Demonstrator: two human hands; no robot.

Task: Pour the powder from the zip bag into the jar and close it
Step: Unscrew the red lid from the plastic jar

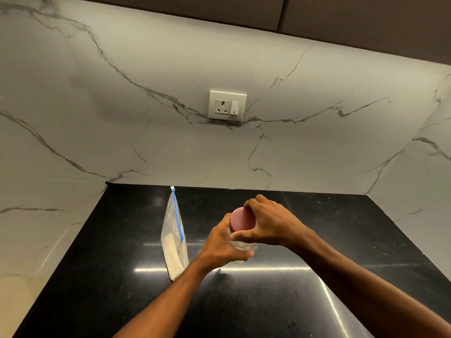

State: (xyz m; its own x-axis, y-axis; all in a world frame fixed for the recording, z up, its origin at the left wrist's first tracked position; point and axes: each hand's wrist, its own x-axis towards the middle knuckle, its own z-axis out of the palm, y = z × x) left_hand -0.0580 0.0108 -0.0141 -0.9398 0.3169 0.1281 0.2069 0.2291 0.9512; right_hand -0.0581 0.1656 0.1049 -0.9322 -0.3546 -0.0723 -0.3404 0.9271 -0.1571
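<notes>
A clear jar (244, 245) with a dark red lid (241, 220) is held above the black counter (317, 240). My left hand (222, 245) grips the jar's body from the left. My right hand (271, 225) curls over the lid from the right, fingers and thumb around its rim. Most of the jar's body is hidden by my hands. To the left stands a clear zip bag (174, 240) with a blue zip strip, upright on the counter, white powder in its lower part.
White marble walls close in the counter at the back and on both sides. A wall socket with a switch (227, 105) sits on the back wall. Dark cabinets (341, 13) hang overhead.
</notes>
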